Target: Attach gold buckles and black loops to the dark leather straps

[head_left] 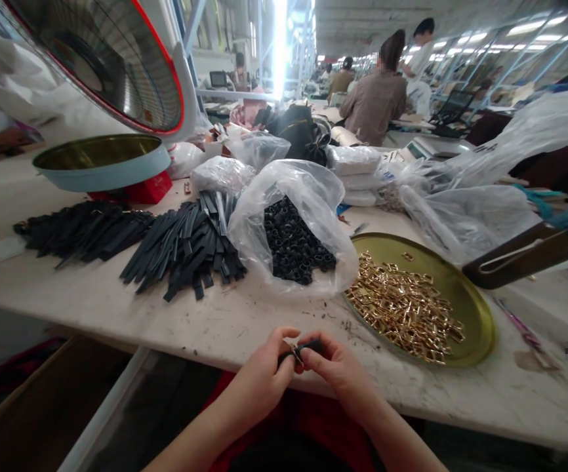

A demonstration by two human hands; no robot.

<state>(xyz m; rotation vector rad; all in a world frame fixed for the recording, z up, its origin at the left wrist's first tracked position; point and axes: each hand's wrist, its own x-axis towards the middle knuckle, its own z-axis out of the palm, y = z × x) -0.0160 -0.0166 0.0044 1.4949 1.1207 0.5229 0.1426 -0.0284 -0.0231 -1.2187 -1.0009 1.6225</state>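
Observation:
At the table's front edge my left hand (278, 359) and my right hand (327, 357) meet, fingers pinched together. Between them is a dark strap (313, 345) with a small gold buckle (291, 346); the fingers hide part of both. My left fingers grip the buckle end, my right fingers the strap. Beyond them stands an open clear plastic bag (244, 226) full of small black loops (296, 242). On the right a round gold tray (475, 328) carries a heap of gold buckles (406, 308). Black straps (190, 242) lie piled to the left.
A red-rimmed fan (117, 65) leans over the left side, near a round tin (107, 167) on a red base. Pink-handled scissors (520, 324) lie right of the tray. Plastic-wrapped packs (357, 164) are stacked behind. Several people sit or stand further back.

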